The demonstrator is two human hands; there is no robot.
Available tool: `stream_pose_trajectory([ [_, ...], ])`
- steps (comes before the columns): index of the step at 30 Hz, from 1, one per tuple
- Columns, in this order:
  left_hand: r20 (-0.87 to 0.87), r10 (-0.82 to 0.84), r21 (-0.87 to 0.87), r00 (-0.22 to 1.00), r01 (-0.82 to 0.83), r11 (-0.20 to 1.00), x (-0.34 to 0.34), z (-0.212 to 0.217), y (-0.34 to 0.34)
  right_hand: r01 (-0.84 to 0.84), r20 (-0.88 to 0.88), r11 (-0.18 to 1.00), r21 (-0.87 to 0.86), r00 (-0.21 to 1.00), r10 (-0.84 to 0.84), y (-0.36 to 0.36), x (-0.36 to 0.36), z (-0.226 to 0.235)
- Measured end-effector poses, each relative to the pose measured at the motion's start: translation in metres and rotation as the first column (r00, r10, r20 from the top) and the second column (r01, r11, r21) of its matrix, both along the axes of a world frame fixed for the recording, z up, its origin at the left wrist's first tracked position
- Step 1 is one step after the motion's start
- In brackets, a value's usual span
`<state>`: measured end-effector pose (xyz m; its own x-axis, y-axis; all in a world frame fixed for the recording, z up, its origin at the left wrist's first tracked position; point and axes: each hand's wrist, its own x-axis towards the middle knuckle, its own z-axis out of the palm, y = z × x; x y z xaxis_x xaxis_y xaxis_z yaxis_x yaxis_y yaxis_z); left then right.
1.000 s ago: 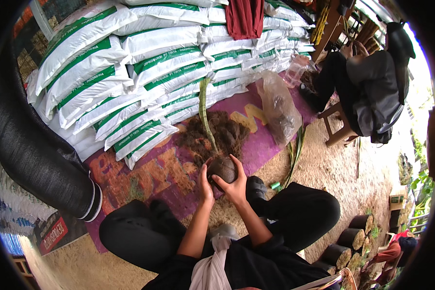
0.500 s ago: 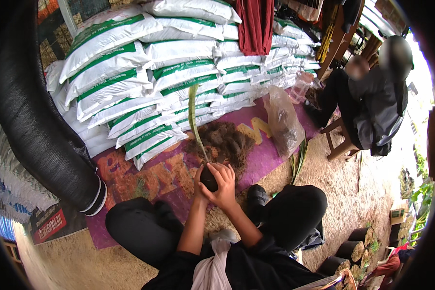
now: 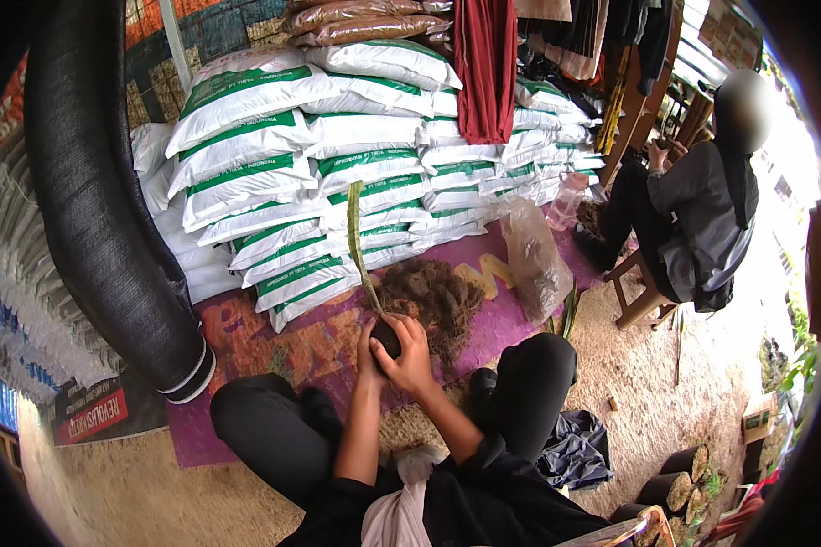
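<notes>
The person's two hands were cupped around a dark, rounded ball (image 3: pixel 389 341), closed on it from both sides: the left hand (image 3: pixel 368 361) lay along its left flank, while the right hand (image 3: pixel 410 357) covered its right side, the thumb crossing the front. The ball was held above the purple sheet (image 3: pixel 192 439), toward the sheet's near edge and between the bent knees. From its top rose a single narrow green shoot (image 3: pixel 354 232), nearly upright and leaning slightly left. Just beyond the hands, a heap of brown fibre (image 3: pixel 440 299) lay on the sheet; nearer its right edge stood a cloudy plastic bag (image 3: pixel 536 260) with contents too indistinct to identify. Along the far edge, white-and-green sacks (image 3: pixel 365 132) were stacked in layers, with a red cloth (image 3: pixel 483 73) hanging before them. A thick black roll (image 3: pixel 109 228) slanted down near the sheet's left edge. Beyond the right end, a person in dark clothing (image 3: pixel 707 219) sat on a brown stool (image 3: pixel 645 290). Crumpled black plastic (image 3: pixel 576 451) lay on the ground beside the right knee.
</notes>
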<state>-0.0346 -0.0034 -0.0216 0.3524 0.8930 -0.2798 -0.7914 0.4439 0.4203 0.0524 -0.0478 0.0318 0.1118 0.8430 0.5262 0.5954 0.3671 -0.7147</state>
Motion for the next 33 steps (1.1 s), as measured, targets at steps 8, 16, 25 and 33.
stream_pose_trajectory([
  [8, -0.441, 0.161, 0.206, 0.883, -0.075, 0.976, 0.009, 0.014, -0.004, 0.039, -0.367, 0.999, -0.018, 0.929, -0.043, 0.001, 0.025, -0.008],
  [16, -0.139, -0.02, -0.038, 0.99, 0.015, 0.999, 0.022, 0.027, -0.006, 0.176, -0.062, 0.981, 0.085, 0.983, -0.171, -0.004, 0.023, -0.003],
  [25, -0.1, -0.058, -0.082, 0.993, 0.05, 0.995, 0.019, -0.008, 0.007, 0.127, -0.148, 0.991, 0.036, 0.982, -0.12, 0.003, 0.022, -0.019],
  [33, -0.244, 0.082, 0.057, 0.966, -0.07, 0.996, 0.023, 0.001, 0.004, 0.149, -0.33, 0.988, -0.045, 0.931, -0.155, 0.013, 0.026, -0.036],
])
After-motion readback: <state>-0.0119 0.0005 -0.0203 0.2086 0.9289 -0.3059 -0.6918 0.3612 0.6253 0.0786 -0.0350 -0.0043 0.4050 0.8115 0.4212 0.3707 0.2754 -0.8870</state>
